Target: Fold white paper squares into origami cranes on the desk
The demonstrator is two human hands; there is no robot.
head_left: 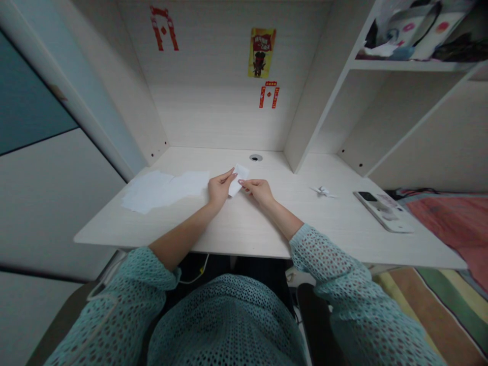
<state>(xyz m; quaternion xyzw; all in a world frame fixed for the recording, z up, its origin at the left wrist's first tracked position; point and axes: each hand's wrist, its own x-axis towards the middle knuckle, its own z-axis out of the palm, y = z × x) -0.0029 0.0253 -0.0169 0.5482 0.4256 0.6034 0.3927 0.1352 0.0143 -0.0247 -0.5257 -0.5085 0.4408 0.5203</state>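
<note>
A small folded piece of white paper [238, 179] is held just above the pale desk [244, 229], near its middle. My left hand [218, 187] pinches the paper's left edge with fingers and thumb closed on it. My right hand [259, 190] pinches the paper's lower right side the same way. Both forearms come in from the near edge, with teal knitted sleeves pushed up.
Loose white sheets [163, 189] lie on the desk to the left of my hands. A small folded paper crane [323, 191] and a phone [383, 210] lie to the right. A cable hole [255, 157] sits at the back. Shelves rise at the right.
</note>
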